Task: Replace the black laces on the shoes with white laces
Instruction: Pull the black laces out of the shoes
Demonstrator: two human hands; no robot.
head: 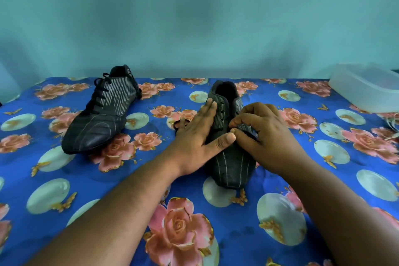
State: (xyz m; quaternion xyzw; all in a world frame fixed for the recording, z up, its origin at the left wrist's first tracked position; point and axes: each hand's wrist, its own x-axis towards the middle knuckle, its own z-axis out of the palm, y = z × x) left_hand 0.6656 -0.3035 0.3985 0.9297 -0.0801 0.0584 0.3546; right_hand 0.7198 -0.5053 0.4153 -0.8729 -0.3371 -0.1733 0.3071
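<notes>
Near shoe (231, 157): centre right of frame, toe toward us; most eyelets look bare, so we judge unlacing nearly done.
Left hand (198, 136): fingers spread flat on its side; we judge it steadies the shoe.
Right hand (265, 134): fingertips pinch the black lace (248, 133) at the lower eyelets.
Far shoe (101, 112): upper left, laced in black.
White laces (394, 124): right edge, apparently.
Surface: blue floral cloth (86, 179); teal wall (194, 17); clear tub (364, 88) upper right.
</notes>
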